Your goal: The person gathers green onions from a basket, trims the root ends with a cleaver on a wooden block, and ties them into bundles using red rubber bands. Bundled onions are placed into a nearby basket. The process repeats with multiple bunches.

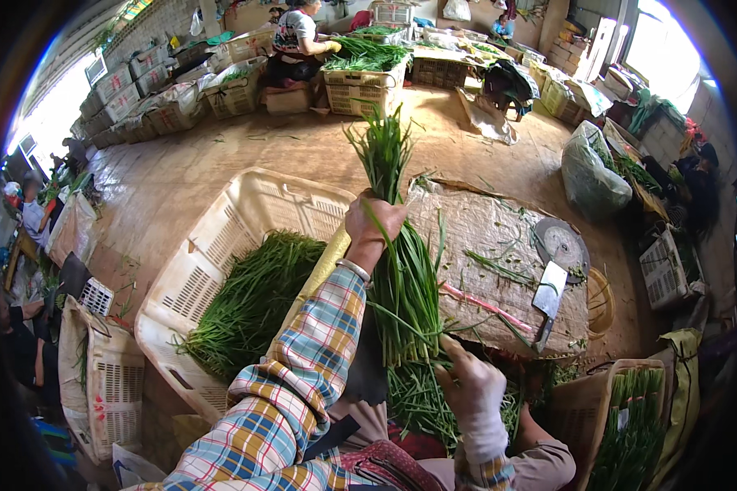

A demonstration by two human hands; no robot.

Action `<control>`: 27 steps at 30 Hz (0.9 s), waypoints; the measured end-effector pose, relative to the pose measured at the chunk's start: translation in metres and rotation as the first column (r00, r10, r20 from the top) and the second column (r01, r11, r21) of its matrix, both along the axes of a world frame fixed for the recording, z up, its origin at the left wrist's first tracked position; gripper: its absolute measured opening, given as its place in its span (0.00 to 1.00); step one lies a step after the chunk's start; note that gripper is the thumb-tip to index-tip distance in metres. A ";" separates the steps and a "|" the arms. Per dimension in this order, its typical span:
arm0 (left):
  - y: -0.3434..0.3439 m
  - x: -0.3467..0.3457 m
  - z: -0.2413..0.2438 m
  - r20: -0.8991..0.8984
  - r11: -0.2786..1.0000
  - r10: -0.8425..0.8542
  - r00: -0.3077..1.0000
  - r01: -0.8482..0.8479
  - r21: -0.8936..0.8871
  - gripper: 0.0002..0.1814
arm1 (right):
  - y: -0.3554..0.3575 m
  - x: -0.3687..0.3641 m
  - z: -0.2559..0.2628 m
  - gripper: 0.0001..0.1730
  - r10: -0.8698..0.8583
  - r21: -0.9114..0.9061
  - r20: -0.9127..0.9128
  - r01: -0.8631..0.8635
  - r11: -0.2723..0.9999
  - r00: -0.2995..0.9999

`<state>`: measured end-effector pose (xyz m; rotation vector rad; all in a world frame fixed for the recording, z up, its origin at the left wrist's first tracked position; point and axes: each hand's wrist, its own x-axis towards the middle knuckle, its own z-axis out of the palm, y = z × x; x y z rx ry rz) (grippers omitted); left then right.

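Note:
My left hand (374,224) is closed around a thick bunch of green chive-like leaves (408,288), held upright with the leaf tips fanning out beyond my fist. Its pale cut stem ends hang towards my lap. My right hand (476,383), white wrapping at its wrist, is beside those ends, thumb and index finger apart; a single blade reaches the index fingertip. Loose greens (424,402) lie below the bunch. To the left, a cream plastic crate (181,294) holds a heap of the same greens (258,301).
A cloth-covered board (491,239) carries a cleaver (551,294), a round grey disc (562,245), a pink strip (485,305) and scraps. At lower right stands a crate of tied bunches (629,417). A person (298,37) sits across the floor beside a full crate (362,92).

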<state>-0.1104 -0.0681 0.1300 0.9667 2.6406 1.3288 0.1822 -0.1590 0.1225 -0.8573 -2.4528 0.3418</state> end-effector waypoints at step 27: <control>-0.002 0.009 0.007 -0.003 0.994 0.018 1.000 -0.018 -0.105 0.32 | -0.015 -0.064 -0.074 0.10 -0.111 -0.048 0.083 0.115 0.992 0.990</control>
